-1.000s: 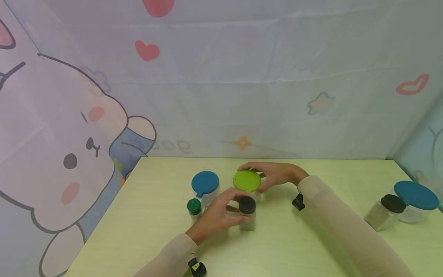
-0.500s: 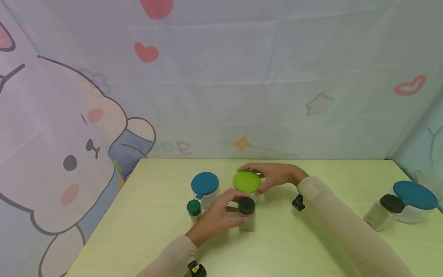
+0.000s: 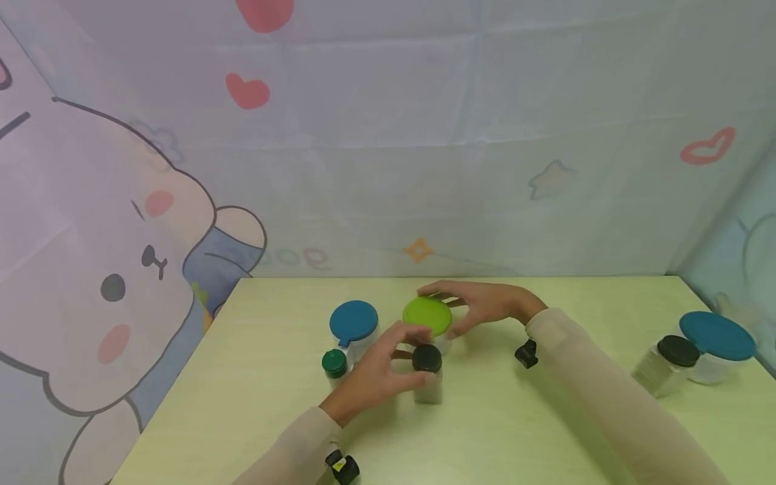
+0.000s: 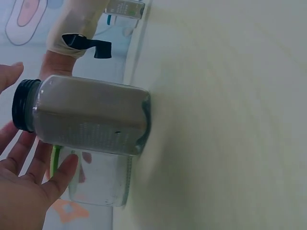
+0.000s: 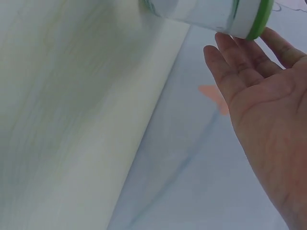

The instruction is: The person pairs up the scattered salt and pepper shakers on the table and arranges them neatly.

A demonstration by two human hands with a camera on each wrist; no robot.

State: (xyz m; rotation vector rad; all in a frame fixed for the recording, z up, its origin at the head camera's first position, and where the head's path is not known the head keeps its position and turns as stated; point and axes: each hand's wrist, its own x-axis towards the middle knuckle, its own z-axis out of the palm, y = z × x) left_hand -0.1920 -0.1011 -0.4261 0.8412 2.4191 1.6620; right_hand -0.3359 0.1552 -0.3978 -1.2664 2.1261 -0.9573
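In the head view, a clear jar with a black lid stands upright at the table's middle. My left hand curves loosely around it, thumb in front and fingers behind. The left wrist view shows the thumb apart from this brownish-filled jar. Just behind it is a clear jar with a lime green lid. Around its far right side lies my right hand, fingers spread. In the right wrist view, its relaxed fingers lie beside the green rim; whether they touch it I cannot tell.
A blue-lidded tub and a small green-capped bottle stand left of the left hand. At far right are another black-lidded jar and blue-lidded tub. A printed cloth hangs behind the table.
My left fingers have loosened from the black-lidded jar, and my right fingers have spread off the green-lidded jar. The jars stay in place; the head view has shifted slightly.
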